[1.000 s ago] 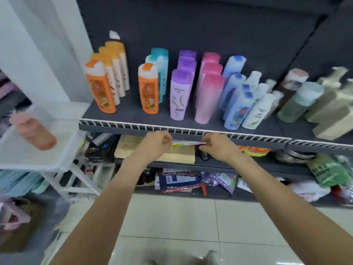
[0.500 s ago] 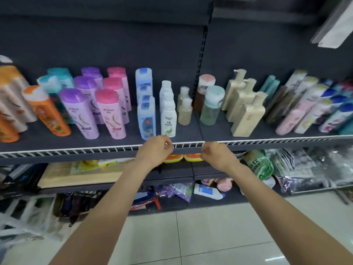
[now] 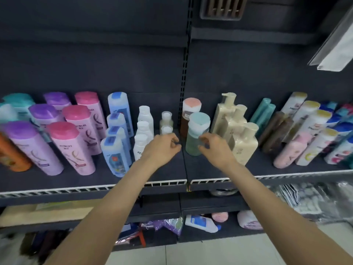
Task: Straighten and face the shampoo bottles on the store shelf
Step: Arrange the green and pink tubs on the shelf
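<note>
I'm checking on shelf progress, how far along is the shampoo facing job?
Looks done: the pink bottles and purple bottles stand in rows, labels forward. In hand: nothing yet; the left hand and right hand hover by the green bottle. Left: the leaning brown bottles and white bottles on the right.

Both my hands over the shelf (image 3: 172, 169), fingers loosely curled, holding nothing. Left hand (image 3: 162, 148) by small white bottles (image 3: 142, 138); right hand (image 3: 215, 150) just beside green bottle (image 3: 194, 138).
</note>
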